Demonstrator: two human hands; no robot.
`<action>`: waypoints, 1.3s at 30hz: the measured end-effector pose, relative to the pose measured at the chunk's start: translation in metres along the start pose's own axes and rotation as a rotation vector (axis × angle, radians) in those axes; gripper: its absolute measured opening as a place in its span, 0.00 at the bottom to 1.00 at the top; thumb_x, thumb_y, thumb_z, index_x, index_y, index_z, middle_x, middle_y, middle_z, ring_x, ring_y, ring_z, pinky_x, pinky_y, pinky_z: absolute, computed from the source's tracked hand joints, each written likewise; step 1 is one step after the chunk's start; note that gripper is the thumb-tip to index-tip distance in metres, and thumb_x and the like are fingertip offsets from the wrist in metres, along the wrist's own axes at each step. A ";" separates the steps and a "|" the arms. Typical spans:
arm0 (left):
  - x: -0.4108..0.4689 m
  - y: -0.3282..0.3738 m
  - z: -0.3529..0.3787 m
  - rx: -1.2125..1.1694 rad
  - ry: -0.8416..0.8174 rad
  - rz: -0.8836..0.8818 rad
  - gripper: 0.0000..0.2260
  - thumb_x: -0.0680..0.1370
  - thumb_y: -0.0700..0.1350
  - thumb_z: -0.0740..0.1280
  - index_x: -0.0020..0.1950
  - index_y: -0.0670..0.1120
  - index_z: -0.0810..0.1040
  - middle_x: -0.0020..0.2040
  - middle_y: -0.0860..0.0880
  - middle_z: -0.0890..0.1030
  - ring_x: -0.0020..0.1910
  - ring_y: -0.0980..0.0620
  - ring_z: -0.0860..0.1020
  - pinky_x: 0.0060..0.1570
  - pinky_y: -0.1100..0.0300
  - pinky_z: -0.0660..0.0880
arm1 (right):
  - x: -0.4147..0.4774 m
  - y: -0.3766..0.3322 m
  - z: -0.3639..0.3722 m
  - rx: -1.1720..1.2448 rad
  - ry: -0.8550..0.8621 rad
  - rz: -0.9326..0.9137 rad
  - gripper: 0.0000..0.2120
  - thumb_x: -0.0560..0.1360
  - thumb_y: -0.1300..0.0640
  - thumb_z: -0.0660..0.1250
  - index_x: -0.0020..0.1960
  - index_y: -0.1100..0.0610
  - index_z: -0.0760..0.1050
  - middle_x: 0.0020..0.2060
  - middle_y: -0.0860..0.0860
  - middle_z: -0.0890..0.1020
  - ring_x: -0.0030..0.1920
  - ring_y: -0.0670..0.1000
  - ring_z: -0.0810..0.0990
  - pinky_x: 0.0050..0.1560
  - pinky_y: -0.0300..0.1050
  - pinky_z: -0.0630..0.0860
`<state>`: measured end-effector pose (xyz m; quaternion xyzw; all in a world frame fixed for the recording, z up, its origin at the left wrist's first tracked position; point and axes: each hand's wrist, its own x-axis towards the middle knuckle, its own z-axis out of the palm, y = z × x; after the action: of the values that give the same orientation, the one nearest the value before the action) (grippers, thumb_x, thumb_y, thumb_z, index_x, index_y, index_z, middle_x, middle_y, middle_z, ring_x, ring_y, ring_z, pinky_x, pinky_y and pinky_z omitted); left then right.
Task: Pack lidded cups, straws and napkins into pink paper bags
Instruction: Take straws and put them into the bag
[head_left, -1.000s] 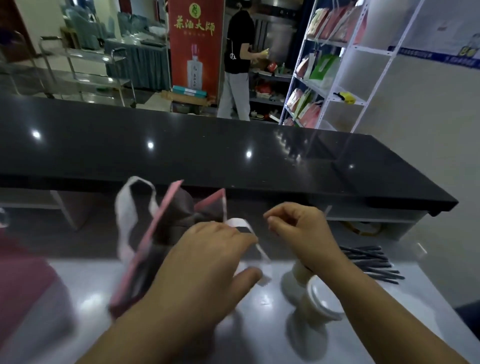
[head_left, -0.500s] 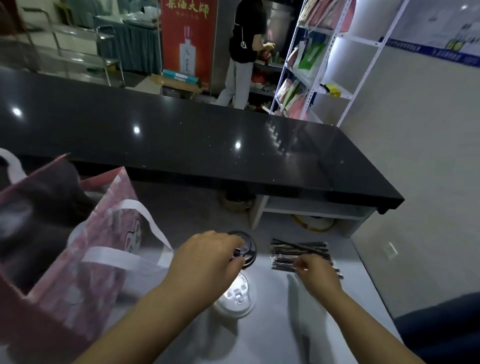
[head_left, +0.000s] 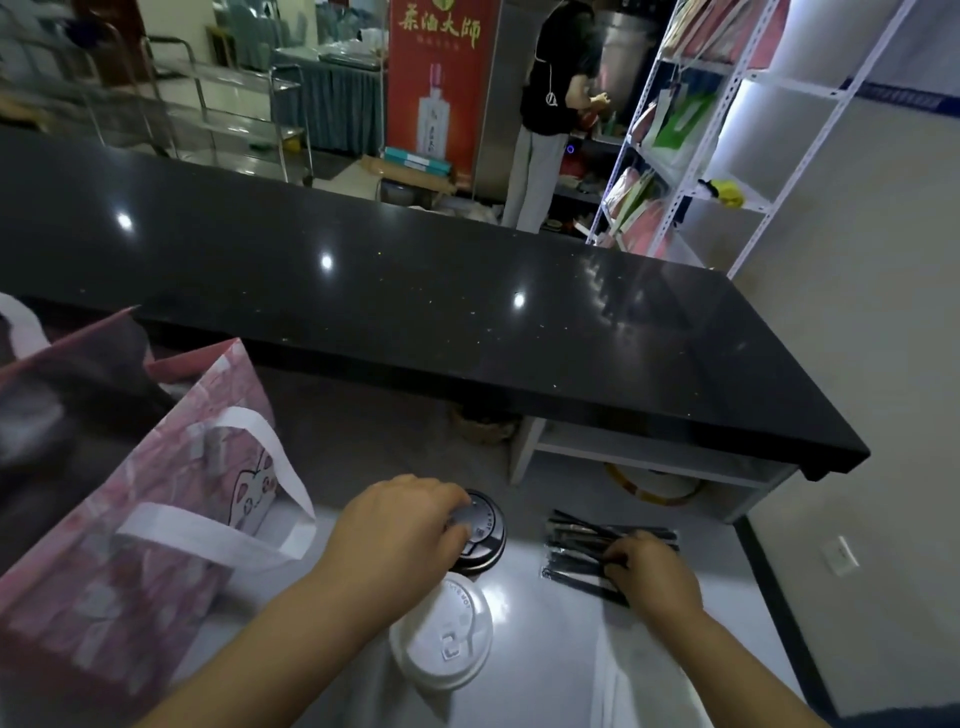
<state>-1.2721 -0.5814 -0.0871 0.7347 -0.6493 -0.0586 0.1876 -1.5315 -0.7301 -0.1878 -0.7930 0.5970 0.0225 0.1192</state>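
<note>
Our left hand lies over the black lid of a cup, with the fingers curled down around the lid's near edge, so it grips the cup from above. Our right hand is on the pile of black straws. Its fingers are bent down onto them, but we cannot tell if any straw is pinched between them.

Both things stand on a pale, shiny worktop. A second cup with a white lid stands just beside the black-lidded one, nearer to us. At the left the pink paper bag stands open, and its white handles hang over the printed side. The straws lie to the right of the cups, near the worktop's far edge.

Behind the worktop runs a long black counter, higher than it, with small lights reflected in its top. Farther back we see a white shelf rack with pink and green packets, a red banner, a steel trolley, and a person in a black top who stands at the rack. Both our forearms are bare and reach forward from the lower edge.
</note>
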 end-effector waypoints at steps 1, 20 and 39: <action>0.002 0.001 0.002 0.001 -0.001 0.005 0.14 0.76 0.55 0.59 0.59 0.55 0.74 0.54 0.56 0.79 0.55 0.54 0.73 0.48 0.60 0.68 | 0.002 0.001 -0.001 -0.005 -0.001 -0.011 0.09 0.76 0.52 0.65 0.54 0.48 0.80 0.54 0.46 0.78 0.50 0.49 0.78 0.45 0.41 0.72; -0.006 -0.003 -0.006 -0.543 0.026 -0.165 0.36 0.72 0.50 0.70 0.74 0.55 0.54 0.62 0.59 0.73 0.48 0.62 0.77 0.47 0.66 0.74 | -0.051 -0.129 -0.086 0.702 -0.074 -0.238 0.02 0.71 0.60 0.72 0.42 0.54 0.82 0.34 0.49 0.82 0.33 0.42 0.78 0.34 0.32 0.74; -0.082 -0.142 -0.160 -0.652 0.513 -0.176 0.21 0.73 0.43 0.69 0.61 0.61 0.68 0.47 0.61 0.77 0.45 0.65 0.76 0.45 0.67 0.75 | -0.118 -0.349 -0.134 0.576 -0.033 -0.501 0.08 0.73 0.60 0.68 0.39 0.49 0.82 0.33 0.48 0.80 0.30 0.42 0.75 0.32 0.36 0.73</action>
<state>-1.0994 -0.4576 -0.0022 0.6804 -0.4638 -0.0919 0.5598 -1.2471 -0.5579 0.0197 -0.8479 0.3646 -0.1634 0.3484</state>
